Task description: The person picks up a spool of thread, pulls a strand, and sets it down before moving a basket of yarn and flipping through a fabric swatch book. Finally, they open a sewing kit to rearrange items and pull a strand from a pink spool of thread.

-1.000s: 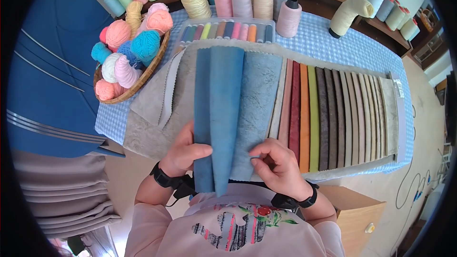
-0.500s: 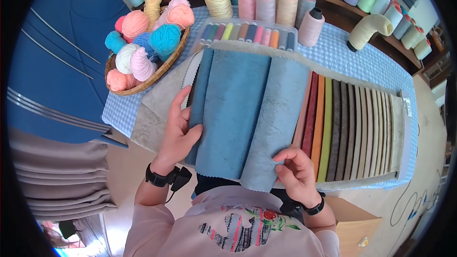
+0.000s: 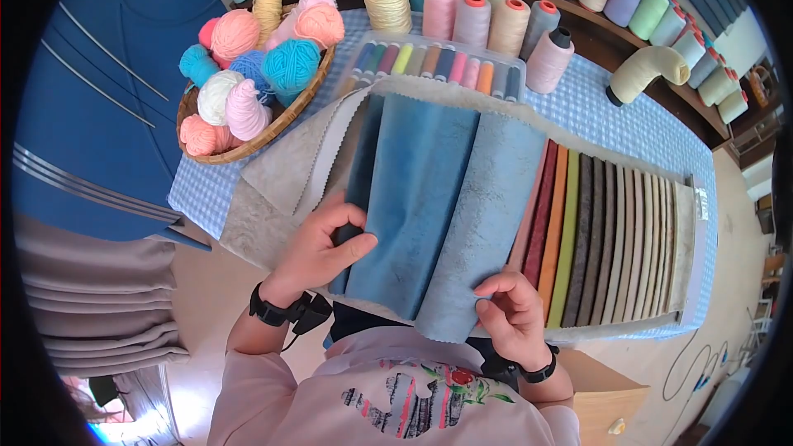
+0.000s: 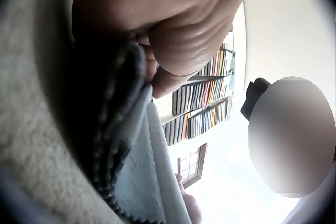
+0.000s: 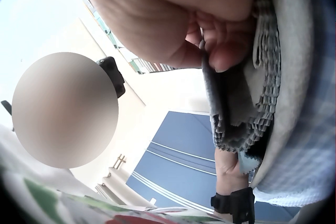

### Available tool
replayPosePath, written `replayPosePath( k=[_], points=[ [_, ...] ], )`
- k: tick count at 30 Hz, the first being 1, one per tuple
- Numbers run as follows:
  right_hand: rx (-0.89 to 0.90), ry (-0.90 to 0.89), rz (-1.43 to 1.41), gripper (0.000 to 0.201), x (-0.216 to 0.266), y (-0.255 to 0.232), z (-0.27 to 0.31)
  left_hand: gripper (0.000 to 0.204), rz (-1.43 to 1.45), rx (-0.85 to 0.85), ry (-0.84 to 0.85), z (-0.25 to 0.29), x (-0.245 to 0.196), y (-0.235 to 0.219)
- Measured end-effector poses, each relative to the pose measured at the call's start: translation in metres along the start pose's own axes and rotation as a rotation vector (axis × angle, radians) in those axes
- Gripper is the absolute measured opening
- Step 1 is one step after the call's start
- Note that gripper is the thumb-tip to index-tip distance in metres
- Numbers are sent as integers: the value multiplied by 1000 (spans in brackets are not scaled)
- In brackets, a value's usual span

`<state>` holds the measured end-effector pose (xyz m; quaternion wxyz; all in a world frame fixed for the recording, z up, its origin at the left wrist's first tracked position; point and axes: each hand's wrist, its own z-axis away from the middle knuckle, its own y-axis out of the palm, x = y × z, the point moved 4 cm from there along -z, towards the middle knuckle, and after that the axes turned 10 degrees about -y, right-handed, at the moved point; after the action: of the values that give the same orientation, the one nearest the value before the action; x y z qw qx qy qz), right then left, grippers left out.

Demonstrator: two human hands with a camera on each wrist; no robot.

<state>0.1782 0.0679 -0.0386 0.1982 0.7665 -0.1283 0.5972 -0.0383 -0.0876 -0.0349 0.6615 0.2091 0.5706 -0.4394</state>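
Observation:
A fabric sample book lies spread across the table, its swatches overlapping. My left hand [image 3: 326, 248] pinches the left part of a medium-blue swatch [image 3: 417, 198], thumb on top and fingers curled behind. Darker blue fabric [image 3: 361, 157] shows beside it. To the right, my right hand [image 3: 514, 314] pinches the lower right edge of a light-blue swatch [image 3: 487, 223] between thumb and forefinger. In the right wrist view this swatch's edge [image 5: 211, 98] stands raised over a stack of zigzag-cut swatch edges [image 5: 268, 71]. Layered swatch edges [image 4: 113, 145] hang below my left hand in its wrist view.
Red, orange, green, brown and cream swatches [image 3: 611, 239] fan out to the right. A wicker basket [image 3: 289, 128] of yarn balls stands at the back left. Behind the book are a clear box [image 3: 372, 40] of small spools and several thread cones [image 3: 551, 62] on checked cloth [image 3: 636, 116].
The medium-blue swatch, earlier folded narrow and lifted, now lies spread leftward. My left fingers, extended half a second ago, now curl around its edge. My right hand keeps pinching the light-blue swatch.

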Motion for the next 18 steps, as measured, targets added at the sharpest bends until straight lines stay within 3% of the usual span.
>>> replayPosePath(
  k=[1,2,4,8,14,18],
  points=[
    [2,-1,-5,19,0,0,0,13,-147,-86,173,0,-6,0],
    [6,-2,-10,19,-1,0,0,13,-148,-82,174,-1,-9,2],
    [7,-23,1,19,-1,0,-1,11,-113,-273,414,6,-27,-3],
    [10,-34,24,18,1,1,-2,11,-182,-317,557,17,-36,1],
    [18,-66,75,19,4,1,-4,12,242,-99,353,16,-30,10],
    [19,-90,96,19,2,0,-3,12,380,28,321,16,-30,13]
  ],
)
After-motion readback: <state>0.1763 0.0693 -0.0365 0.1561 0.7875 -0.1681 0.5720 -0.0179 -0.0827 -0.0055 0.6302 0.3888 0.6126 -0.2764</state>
